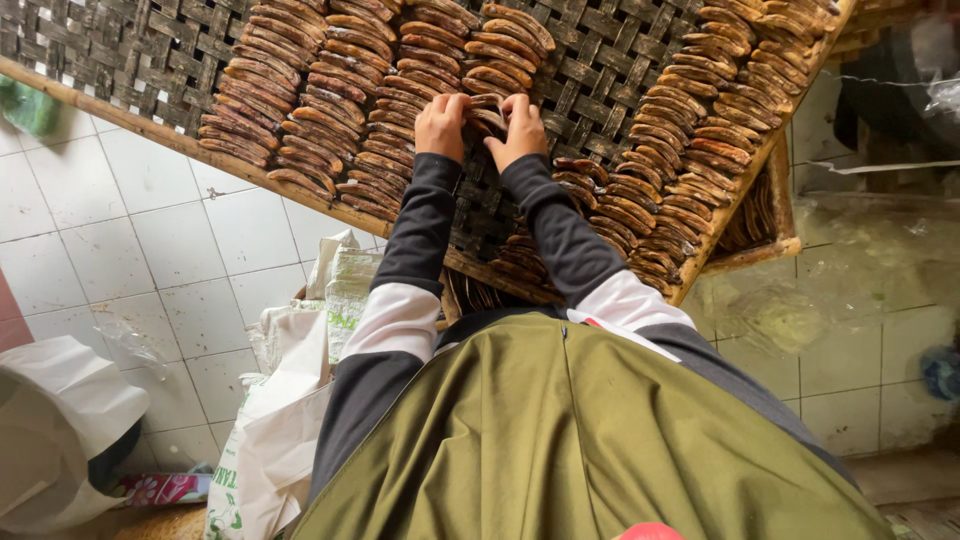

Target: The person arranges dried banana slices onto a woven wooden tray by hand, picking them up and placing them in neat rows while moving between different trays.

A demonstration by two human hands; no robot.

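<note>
A large woven bamboo tray [590, 70] leans in front of me, covered with rows of brown dried banana slices [330, 100]. My left hand [441, 124] and my right hand [519, 127] reach up side by side to the tray's middle. The fingers of both pinch dark banana slices [487, 113] in the row between them. More slices [700, 110] fill the tray's right side. Dark sleeves with white bands cover my arms, above an olive-green apron.
A second tray [765, 215] shows behind the first at right. White sacks [300, 380] stand on the white tiled floor [150, 250] at lower left. A white bag-lined bin [50, 430] sits at far left. Clear plastic sheeting [870, 260] lies at right.
</note>
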